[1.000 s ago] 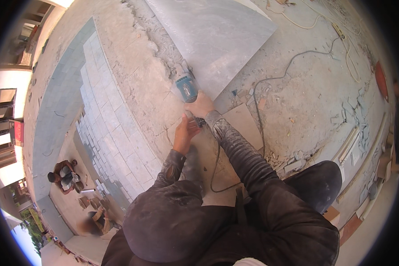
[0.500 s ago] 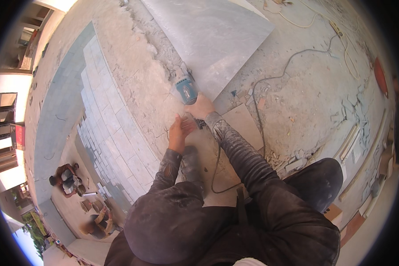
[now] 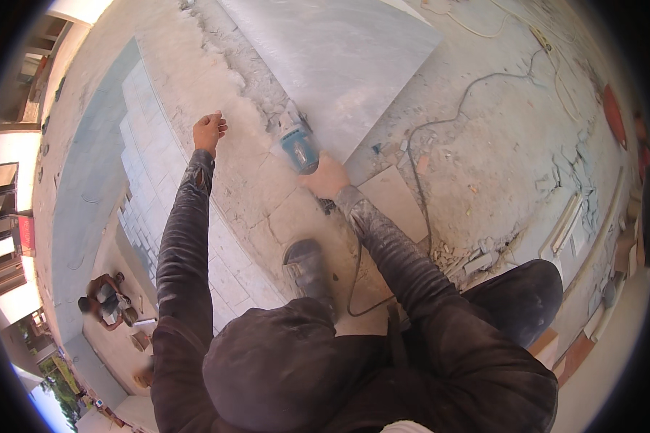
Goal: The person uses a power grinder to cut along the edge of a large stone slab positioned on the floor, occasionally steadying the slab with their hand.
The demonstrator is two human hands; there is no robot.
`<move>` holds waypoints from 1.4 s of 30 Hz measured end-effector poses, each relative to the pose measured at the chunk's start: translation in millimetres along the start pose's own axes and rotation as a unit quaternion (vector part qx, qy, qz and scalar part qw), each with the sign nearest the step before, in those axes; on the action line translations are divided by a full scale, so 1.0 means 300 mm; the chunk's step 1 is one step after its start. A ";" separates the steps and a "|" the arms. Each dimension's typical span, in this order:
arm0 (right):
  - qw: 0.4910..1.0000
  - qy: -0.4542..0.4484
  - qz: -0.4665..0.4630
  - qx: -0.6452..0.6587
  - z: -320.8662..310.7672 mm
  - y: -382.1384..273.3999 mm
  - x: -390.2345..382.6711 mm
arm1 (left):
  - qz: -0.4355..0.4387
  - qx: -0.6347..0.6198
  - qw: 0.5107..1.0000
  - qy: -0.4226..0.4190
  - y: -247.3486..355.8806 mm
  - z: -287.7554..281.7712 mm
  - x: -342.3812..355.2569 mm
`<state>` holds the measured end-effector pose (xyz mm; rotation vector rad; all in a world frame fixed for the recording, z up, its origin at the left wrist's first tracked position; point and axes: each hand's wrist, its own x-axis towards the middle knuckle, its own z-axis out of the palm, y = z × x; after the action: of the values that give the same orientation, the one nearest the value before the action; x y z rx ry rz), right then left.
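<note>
My right hand (image 3: 326,175) grips the body of a teal power tool (image 3: 296,144), apparently an angle grinder, whose head sits at the left edge of a large grey slab (image 3: 347,58). A dusty, broken strip of floor (image 3: 238,79) runs beside that slab, with pale haze near the tool's head. My left hand (image 3: 209,132) is raised away from the tool to its upper left, fingers apart and slightly curled, holding nothing. A dark cord (image 3: 429,216) runs across the floor from near my right wrist, over a smaller tile (image 3: 390,198).
Pale blue tiled paving (image 3: 159,159) lies on the left. A crouching co-worker (image 3: 108,299) works beyond it at lower left, another person partly visible below. Broken pieces (image 3: 570,173), lengths of board (image 3: 563,224) and a red object (image 3: 614,115) lie on the right. My boot (image 3: 303,267) is below the tool.
My left hand has left the rear of the tool and moved up and left. My right hand still holds the tool at about the same place; my boot now shows more.
</note>
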<state>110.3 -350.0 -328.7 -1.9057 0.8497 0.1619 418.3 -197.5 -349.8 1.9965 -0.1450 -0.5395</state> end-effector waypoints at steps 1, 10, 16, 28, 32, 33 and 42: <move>1.000 -0.003 0.000 0.002 0.000 0.000 -0.001 | 0.028 0.003 0.999 0.016 0.022 -0.002 0.062; 1.000 0.004 0.005 0.010 0.007 0.021 -0.014 | 0.060 0.086 0.992 -0.069 0.215 0.161 0.420; 1.000 0.015 0.003 0.002 0.008 0.018 -0.021 | 0.014 0.098 0.985 -0.139 0.182 0.322 0.513; 0.999 -0.007 0.050 -0.007 -0.015 -0.006 -0.036 | -0.097 -0.001 0.975 -0.202 0.145 0.473 0.512; 0.999 -0.011 0.050 -0.003 -0.014 -0.003 -0.042 | -0.131 -0.034 0.974 -0.181 0.135 0.493 0.526; 0.998 -0.011 0.055 -0.002 -0.016 -0.003 -0.044 | -0.140 -0.040 0.974 -0.173 0.133 0.501 0.526; 0.998 -0.007 0.057 0.007 -0.020 0.002 -0.053 | -0.146 -0.023 0.971 -0.190 0.130 0.519 0.556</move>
<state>96.8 -347.6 -318.8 -1.8419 0.9493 0.2381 504.8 -397.9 -426.9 1.8608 -0.0719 -1.1046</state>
